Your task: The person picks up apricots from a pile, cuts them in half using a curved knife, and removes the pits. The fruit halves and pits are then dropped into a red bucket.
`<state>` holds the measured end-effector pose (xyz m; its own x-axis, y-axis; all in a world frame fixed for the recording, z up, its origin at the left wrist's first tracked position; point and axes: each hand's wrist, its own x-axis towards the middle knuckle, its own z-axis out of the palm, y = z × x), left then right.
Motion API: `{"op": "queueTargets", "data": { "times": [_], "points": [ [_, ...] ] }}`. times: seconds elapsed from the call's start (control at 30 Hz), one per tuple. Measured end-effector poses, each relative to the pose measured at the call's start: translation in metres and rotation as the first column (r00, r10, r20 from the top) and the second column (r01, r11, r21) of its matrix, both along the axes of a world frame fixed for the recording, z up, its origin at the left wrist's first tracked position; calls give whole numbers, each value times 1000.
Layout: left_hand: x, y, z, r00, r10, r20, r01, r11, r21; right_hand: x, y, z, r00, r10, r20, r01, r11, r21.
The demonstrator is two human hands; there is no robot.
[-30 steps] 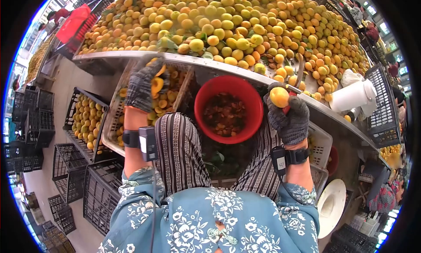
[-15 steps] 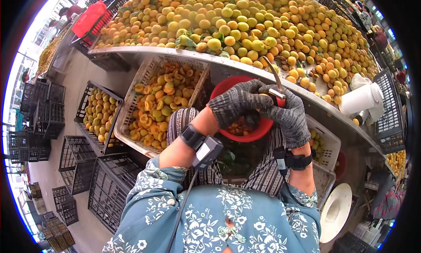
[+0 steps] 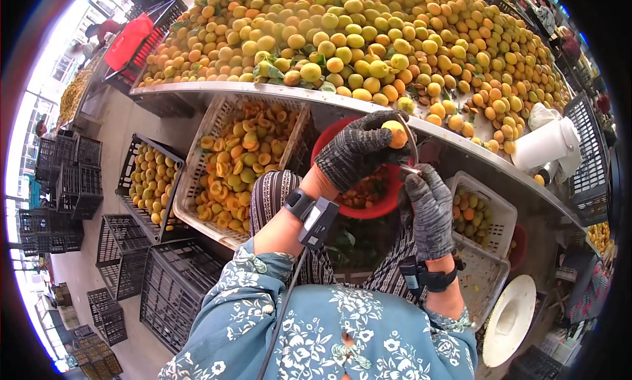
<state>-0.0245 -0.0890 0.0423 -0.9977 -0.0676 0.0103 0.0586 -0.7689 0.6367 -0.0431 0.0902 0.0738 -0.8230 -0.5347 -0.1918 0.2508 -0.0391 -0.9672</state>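
My left hand (image 3: 359, 149), in a dark grey knit glove, holds a yellow-orange fruit (image 3: 397, 134) between thumb and fingers. My right hand (image 3: 429, 209), gloved in grey, is closed around the handle of a curved knife (image 3: 413, 137). The blade rises beside the right side of the fruit. Below both hands stands a red basin (image 3: 370, 213) with orange fruit pieces (image 3: 368, 190) inside. Left of the basin, a white crate (image 3: 186, 190) holds many split fruits (image 3: 240, 162).
A metal-edged table (image 3: 217, 86) heaped with fruit (image 3: 368, 34) runs across the top. Black crates (image 3: 181, 288) stand at left. At right are a white crate of fruit (image 3: 503, 212), a white bucket (image 3: 546, 145) and a pale hat (image 3: 510, 321).
My hands have moved apart, the right one down and slightly away. The fruit now shows at my left fingertips, and the knife stands more upright beside it.
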Motion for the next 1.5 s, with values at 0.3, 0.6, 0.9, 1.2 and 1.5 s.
{"op": "queueTargets", "data": {
  "times": [0.3,0.6,0.9,1.2,1.5],
  "points": [
    [3,-2,-2,999,19,42,-19,1000,-1,-5,-3,-12,998,58,-10,-57,997,60],
    [6,-7,-9,998,-15,56,23,990,-140,-12,-19,-11,996,70,61,-72,997,31],
    [-3,-4,-38,973,231,15,-205,889,-409,-4,-31,-41,999,-43,-31,45,995,84],
    [-3,-1,-33,977,192,92,-152,931,-331,-18,-40,-44,856,-8,-516,54,996,73],
    [-14,-8,-79,953,293,75,-251,904,-346,2,-32,-42,998,-50,28,48,997,67]
  ]
}}
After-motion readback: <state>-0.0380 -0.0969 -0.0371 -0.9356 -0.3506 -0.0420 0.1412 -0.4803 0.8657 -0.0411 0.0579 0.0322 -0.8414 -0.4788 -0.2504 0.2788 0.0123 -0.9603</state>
